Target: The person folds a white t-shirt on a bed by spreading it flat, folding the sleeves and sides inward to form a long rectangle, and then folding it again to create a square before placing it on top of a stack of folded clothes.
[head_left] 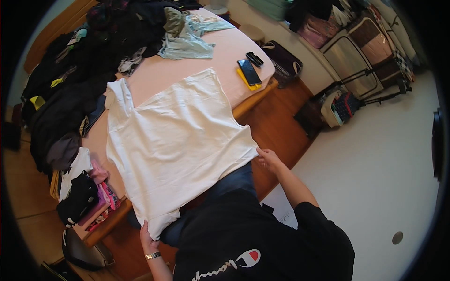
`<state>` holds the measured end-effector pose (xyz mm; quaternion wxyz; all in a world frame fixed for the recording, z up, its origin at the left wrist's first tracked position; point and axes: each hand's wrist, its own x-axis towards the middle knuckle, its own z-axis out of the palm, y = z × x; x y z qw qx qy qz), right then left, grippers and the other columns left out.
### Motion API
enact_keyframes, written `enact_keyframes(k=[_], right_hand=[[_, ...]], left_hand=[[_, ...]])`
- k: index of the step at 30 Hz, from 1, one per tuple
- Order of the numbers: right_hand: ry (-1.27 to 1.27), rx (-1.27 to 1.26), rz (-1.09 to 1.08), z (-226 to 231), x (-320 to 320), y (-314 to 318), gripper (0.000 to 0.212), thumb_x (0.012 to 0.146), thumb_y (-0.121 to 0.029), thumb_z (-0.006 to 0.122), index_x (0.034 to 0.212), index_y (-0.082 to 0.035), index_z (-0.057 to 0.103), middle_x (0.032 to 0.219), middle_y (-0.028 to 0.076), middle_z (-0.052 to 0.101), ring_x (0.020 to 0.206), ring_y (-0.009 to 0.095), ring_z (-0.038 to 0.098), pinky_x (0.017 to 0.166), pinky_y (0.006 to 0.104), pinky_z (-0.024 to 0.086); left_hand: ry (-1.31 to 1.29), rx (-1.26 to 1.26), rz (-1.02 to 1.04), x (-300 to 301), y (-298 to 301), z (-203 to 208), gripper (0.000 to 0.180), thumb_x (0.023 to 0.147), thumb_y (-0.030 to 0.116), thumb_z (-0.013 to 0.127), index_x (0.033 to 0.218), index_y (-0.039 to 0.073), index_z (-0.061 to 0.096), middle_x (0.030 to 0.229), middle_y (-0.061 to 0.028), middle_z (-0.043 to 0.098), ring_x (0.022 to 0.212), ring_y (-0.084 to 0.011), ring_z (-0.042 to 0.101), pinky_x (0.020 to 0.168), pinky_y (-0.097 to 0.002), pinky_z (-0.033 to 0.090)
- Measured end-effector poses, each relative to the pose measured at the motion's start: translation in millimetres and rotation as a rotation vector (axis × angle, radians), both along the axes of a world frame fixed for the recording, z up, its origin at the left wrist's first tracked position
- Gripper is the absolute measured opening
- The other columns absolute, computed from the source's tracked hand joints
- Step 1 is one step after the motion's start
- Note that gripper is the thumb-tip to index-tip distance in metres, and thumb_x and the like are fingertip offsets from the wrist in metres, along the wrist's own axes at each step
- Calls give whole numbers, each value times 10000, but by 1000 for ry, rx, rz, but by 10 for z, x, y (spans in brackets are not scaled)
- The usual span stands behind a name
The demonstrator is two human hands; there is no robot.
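A white T-shirt (pixel 173 136) lies spread over the edge of the bed, its near part stretched toward my body. My left hand (pixel 149 238) is closed on the shirt's lower left corner, with a metal watch band on that wrist. At the opposite corner, my right hand (pixel 267 158) pinches the fabric between thumb and fingers. Soft creases run across the cloth between the two hands. One sleeve on the far left is bunched and folded on itself.
Dark clothes (pixel 112 42) are heaped on the bed (pixel 234 44), with a light blue garment (pixel 190 42) beside them. A phone (pixel 248 71) lies near the right edge. Folded clothes (pixel 82 199) are stacked at the left corner. A folding cart (pixel 356 70) stands at right.
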<state>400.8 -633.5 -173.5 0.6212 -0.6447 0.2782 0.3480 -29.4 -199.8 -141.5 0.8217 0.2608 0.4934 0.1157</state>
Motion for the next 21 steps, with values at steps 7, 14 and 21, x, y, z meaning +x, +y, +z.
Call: enact_keyframes(k=[7, 14, 21], right_hand=[[42, 28, 22, -104, 139, 83, 183, 975, -280, 588, 893, -123, 547, 641, 6, 496, 447, 74, 378, 378, 233, 248], [-1032, 402, -286, 2396, 1089, 730, 135, 1008, -138, 532, 883, -121, 582, 703, -27, 555, 536, 25, 453, 462, 167, 352], [-886, 581, -11, 3070, 1487, 561, 218, 1000, -241, 560, 839, -94, 561, 673, -35, 531, 545, 65, 469, 481, 242, 404]], left_hand=[[25, 56, 55, -35, 59, -76, 445, 1018, 263, 517, 1362, -13, 459, 1304, -186, 594, 1127, -316, 627, 949, -447, 529], [-343, 479, 115, 808, 735, 2158, 464, 1040, 326, 453, 1361, -9, 472, 1255, -188, 622, 1145, -307, 620, 997, -432, 504], [-734, 335, 61, 665, 1010, 2797, 464, 1039, 333, 439, 1363, 2, 476, 1372, -172, 546, 1203, -320, 577, 1019, -427, 490]])
